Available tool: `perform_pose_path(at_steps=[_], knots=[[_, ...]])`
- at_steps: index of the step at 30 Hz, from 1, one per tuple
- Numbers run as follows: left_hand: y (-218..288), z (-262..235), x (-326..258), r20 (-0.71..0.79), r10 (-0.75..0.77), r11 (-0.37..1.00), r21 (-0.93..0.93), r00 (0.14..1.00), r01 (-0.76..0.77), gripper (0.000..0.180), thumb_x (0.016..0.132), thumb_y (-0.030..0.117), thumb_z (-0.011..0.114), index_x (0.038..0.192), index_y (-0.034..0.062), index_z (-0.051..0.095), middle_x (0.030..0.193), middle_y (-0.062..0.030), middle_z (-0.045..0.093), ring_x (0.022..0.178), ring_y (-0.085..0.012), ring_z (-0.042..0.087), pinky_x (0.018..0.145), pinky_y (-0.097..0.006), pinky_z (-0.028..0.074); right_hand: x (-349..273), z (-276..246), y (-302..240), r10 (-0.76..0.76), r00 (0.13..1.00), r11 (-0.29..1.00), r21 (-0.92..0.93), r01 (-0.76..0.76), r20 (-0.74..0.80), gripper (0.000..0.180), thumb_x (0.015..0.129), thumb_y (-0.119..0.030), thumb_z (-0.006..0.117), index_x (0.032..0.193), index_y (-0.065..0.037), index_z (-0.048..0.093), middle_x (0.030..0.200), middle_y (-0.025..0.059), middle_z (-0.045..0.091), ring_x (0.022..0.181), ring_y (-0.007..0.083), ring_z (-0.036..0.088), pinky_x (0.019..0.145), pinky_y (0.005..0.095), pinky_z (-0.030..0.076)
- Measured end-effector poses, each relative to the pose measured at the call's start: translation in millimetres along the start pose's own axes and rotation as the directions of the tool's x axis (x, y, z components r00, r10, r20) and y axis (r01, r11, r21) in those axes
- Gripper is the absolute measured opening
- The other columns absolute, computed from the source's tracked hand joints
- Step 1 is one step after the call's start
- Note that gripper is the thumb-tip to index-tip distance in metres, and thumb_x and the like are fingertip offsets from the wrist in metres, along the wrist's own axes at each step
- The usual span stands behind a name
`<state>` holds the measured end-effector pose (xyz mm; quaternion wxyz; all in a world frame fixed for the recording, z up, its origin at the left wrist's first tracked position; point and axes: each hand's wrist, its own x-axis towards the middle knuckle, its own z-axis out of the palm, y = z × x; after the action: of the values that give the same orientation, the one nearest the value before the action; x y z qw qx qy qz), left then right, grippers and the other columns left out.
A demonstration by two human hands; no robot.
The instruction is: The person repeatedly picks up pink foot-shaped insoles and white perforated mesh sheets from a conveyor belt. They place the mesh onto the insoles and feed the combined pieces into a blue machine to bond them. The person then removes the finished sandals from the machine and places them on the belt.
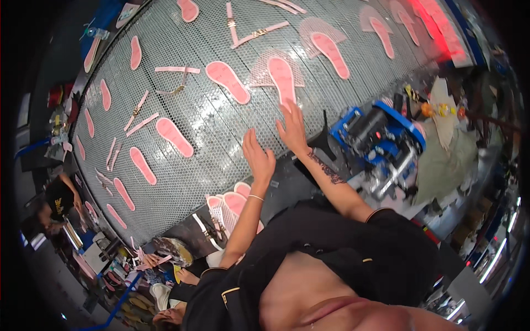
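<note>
A pink insole lies over a fan-shaped pink mesh piece on a grey honeycomb-patterned conveyor. The fingertips of my right hand reach the near end of this insole, with the thumb held apart from the fingers. To its left, my left hand is over the conveyor's near edge, fingers stretched out and nothing in them. Another pink insole lies just beyond my left hand. Near my left forearm sits a small stack of pink insoles with mesh pieces and pale straps.
More insoles and pink straps with gold-coloured trim are spread over the conveyor. Red light falls on its far right end. A blue-framed machine stands at my right. Other people work at the left, one hand near pink straps.
</note>
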<state>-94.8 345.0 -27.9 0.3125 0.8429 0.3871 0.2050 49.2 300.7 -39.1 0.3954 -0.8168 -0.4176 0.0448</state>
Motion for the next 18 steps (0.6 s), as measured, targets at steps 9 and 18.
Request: perform_pose_path(at_steps=[9,18], knots=[[27.8,3.8,-144.5,0.206,0.196,0.975,-0.147,0.959,-0.168,0.074,0.074,0.0,0.056,0.142,-0.007,0.027,0.14,-0.0289,0.036,0.132,-0.044,0.033,0.112,-0.048,0.024,-249.1,-163.9,40.2,0.15,0.675,0.952,0.08,-0.297,0.723,0.03,0.088,-0.019,0.061,0.114,-0.003,0.064,0.103,0.0139,0.068,0.095,0.0289,0.065,0.085,0.0383,0.051],[59.1,7.2,-195.6,0.242,0.239,0.959,-0.209,0.94,-0.191,0.076,0.074,-0.001,0.054,0.144,-0.0055,0.026,0.139,-0.0271,0.036,0.127,-0.0406,0.038,0.11,-0.045,0.028,-412.2,-290.1,189.8,0.66,0.698,0.686,-0.156,-0.711,-0.278,0.037,0.081,-0.02,0.069,0.111,0.0,0.064,0.101,0.0168,0.069,0.095,0.0302,0.066,0.083,0.0367,0.051]])
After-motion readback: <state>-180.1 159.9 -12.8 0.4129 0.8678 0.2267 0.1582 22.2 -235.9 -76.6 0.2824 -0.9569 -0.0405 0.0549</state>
